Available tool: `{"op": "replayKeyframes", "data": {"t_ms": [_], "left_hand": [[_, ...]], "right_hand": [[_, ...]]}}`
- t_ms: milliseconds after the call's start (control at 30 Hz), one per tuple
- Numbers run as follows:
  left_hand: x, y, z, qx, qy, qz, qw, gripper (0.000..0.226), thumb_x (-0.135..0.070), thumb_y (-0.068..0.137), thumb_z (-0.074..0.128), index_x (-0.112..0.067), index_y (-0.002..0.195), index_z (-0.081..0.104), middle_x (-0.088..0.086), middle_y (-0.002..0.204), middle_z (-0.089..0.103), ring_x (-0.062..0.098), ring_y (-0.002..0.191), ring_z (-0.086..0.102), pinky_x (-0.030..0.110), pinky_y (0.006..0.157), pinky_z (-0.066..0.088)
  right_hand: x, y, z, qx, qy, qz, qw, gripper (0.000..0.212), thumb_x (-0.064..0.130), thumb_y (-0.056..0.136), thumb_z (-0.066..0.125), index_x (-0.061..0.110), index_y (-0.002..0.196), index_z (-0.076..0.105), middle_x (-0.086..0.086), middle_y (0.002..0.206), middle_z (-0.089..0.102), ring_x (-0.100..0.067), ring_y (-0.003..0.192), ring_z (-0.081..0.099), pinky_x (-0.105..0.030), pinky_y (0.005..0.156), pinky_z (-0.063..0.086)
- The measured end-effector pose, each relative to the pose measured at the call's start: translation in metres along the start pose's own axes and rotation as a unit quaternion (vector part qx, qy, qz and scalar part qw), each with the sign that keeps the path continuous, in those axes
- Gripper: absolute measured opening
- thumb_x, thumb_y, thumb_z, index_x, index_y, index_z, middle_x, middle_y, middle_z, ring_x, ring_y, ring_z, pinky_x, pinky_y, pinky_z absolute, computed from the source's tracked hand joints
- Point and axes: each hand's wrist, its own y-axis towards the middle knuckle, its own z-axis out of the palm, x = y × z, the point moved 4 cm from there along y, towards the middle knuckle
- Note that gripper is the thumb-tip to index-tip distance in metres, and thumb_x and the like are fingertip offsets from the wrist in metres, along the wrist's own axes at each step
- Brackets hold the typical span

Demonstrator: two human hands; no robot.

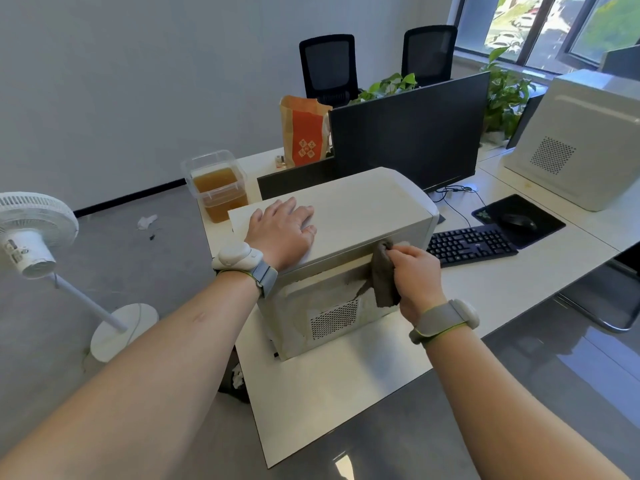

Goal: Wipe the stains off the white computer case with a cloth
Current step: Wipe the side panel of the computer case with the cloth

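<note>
A white computer case (pixel 363 209) lies on the white desk (pixel 346 375) in front of me. Its near side panel shows grey dirt smears around a perforated vent. My left hand (pixel 282 226) rests flat on the case's top, fingers straight. My right hand (pixel 414 277) grips a grey cloth (pixel 382 277) and presses it against the upper part of the near side panel, just under the top edge.
A black keyboard (pixel 471 241), a mouse on a black pad (pixel 519 221) and a monitor (pixel 408 133) stand right of the case. A second white case (pixel 581 143) is far right. A plastic box of brown liquid (pixel 220 188), a paper bag (pixel 304 131) and a floor fan (pixel 33 233) are left.
</note>
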Motion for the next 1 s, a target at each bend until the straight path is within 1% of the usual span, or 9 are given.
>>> {"op": "replayKeyframes", "data": {"t_ms": [167, 300, 433, 500, 567, 633, 767, 867, 1000], "left_hand": [[0.0, -0.001, 0.0, 0.001, 0.0, -0.002, 1.0, 0.052, -0.052, 0.104, 0.026, -0.038, 0.154, 0.034, -0.001, 0.168, 0.023, 0.026, 0.155, 0.016, 0.055, 0.124, 0.012], [-0.001, -0.001, -0.002, -0.001, -0.004, -0.001, 1.0, 0.051, -0.051, 0.105, 0.027, -0.038, 0.154, 0.034, -0.001, 0.168, 0.022, 0.027, 0.155, 0.016, 0.055, 0.124, 0.012], [-0.002, -0.003, -0.003, 0.002, -0.004, -0.003, 1.0, 0.05, -0.05, 0.105, 0.028, -0.037, 0.153, 0.035, 0.0, 0.168, 0.022, 0.026, 0.155, 0.016, 0.054, 0.124, 0.011], [-0.003, -0.003, -0.004, 0.004, -0.004, -0.002, 1.0, 0.05, -0.05, 0.105, 0.028, -0.038, 0.153, 0.035, 0.0, 0.168, 0.022, 0.026, 0.155, 0.015, 0.054, 0.124, 0.011], [-0.003, -0.003, -0.003, 0.004, -0.003, -0.002, 1.0, 0.051, -0.051, 0.105, 0.028, -0.038, 0.154, 0.034, 0.0, 0.168, 0.021, 0.027, 0.155, 0.015, 0.054, 0.124, 0.011], [-0.002, -0.003, -0.003, 0.005, -0.003, -0.002, 1.0, 0.051, -0.051, 0.105, 0.027, -0.037, 0.154, 0.034, 0.0, 0.169, 0.021, 0.027, 0.155, 0.015, 0.054, 0.125, 0.011], [-0.003, -0.002, -0.003, 0.004, -0.002, -0.003, 1.0, 0.051, -0.05, 0.105, 0.027, -0.037, 0.154, 0.034, 0.0, 0.169, 0.021, 0.027, 0.155, 0.015, 0.054, 0.125, 0.011], [-0.004, -0.003, -0.003, 0.003, -0.002, -0.001, 1.0, 0.05, -0.05, 0.105, 0.027, -0.037, 0.153, 0.035, 0.0, 0.168, 0.022, 0.027, 0.155, 0.016, 0.054, 0.124, 0.012], [-0.004, -0.005, -0.005, -0.001, -0.003, 0.002, 1.0, 0.049, -0.048, 0.106, 0.028, -0.036, 0.153, 0.036, 0.001, 0.168, 0.023, 0.028, 0.154, 0.017, 0.054, 0.124, 0.012]], "right_hand": [[0.001, 0.006, 0.002, -0.159, 0.063, -0.018, 0.985, 0.015, 0.02, 0.094, 0.059, 0.028, 0.09, 0.071, -0.002, 0.095, 0.07, -0.027, 0.096, 0.069, -0.046, 0.084, 0.062], [-0.025, -0.025, 0.047, -0.069, -0.108, -0.1, 0.987, 0.032, 0.045, 0.089, 0.069, 0.02, 0.109, 0.067, -0.003, 0.118, 0.051, -0.02, 0.098, 0.056, -0.032, 0.091, 0.047], [-0.032, -0.023, 0.035, -0.081, -0.147, -0.134, 0.977, 0.033, 0.034, 0.089, 0.075, 0.013, 0.113, 0.069, -0.003, 0.113, 0.052, -0.006, 0.086, 0.053, -0.022, 0.083, 0.045], [-0.023, -0.015, 0.017, -0.109, -0.104, -0.129, 0.98, 0.029, 0.036, 0.087, 0.071, 0.026, 0.115, 0.075, -0.003, 0.112, 0.059, -0.011, 0.091, 0.059, -0.032, 0.09, 0.053], [-0.018, -0.007, 0.004, -0.145, -0.047, -0.117, 0.981, 0.011, 0.038, 0.086, 0.067, 0.039, 0.094, 0.074, 0.0, 0.106, 0.065, -0.017, 0.097, 0.063, -0.044, 0.093, 0.056], [-0.013, -0.011, 0.01, -0.157, -0.029, -0.109, 0.981, 0.004, 0.035, 0.087, 0.069, 0.035, 0.084, 0.069, 0.005, 0.096, 0.066, -0.019, 0.095, 0.063, -0.045, 0.092, 0.057], [-0.024, -0.028, 0.042, -0.064, -0.115, -0.11, 0.985, 0.021, 0.04, 0.081, 0.069, 0.023, 0.093, 0.075, -0.007, 0.092, 0.07, -0.022, 0.081, 0.066, -0.044, 0.079, 0.06], [-0.023, -0.038, 0.035, 0.003, -0.074, -0.104, 0.992, 0.014, 0.02, 0.084, 0.075, 0.025, 0.095, 0.08, -0.003, 0.083, 0.075, -0.014, 0.072, 0.068, -0.034, 0.066, 0.059], [-0.018, -0.028, 0.026, -0.108, 0.018, -0.089, 0.99, 0.015, 0.026, 0.083, 0.074, 0.03, 0.098, 0.074, 0.004, 0.088, 0.074, -0.016, 0.08, 0.07, -0.045, 0.076, 0.062]]}}
